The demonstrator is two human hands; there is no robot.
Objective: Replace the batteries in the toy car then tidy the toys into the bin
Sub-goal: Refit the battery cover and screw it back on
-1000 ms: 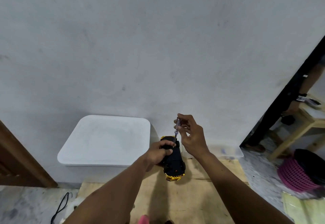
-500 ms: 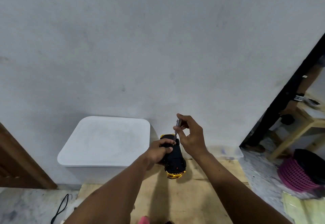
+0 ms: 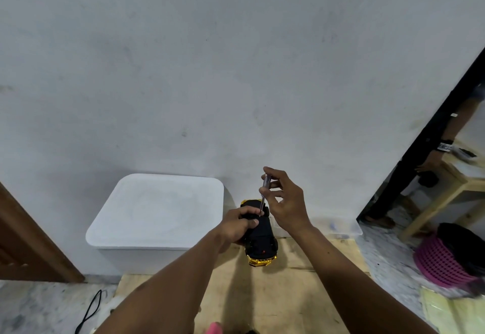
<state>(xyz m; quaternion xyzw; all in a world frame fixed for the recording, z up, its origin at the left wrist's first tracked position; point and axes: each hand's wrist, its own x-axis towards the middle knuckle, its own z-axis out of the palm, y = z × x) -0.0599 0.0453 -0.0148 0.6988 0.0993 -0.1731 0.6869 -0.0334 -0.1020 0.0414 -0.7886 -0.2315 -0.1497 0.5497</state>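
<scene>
Gripping the toy car (image 3: 262, 240) belly-up over the wooden board (image 3: 301, 297), the left hand (image 3: 236, 224) curls its fingers round the body. The right hand (image 3: 287, 203) pinches a thin screwdriver (image 3: 267, 181) between thumb and fingertips, its tip on the car's underside. Farther back, to the left, stands the lidded white bin (image 3: 157, 210).

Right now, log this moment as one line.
left hand: grips toy car, underside up | right hand: pinches screwdriver, tip at car underside | white bin: lid on
</scene>
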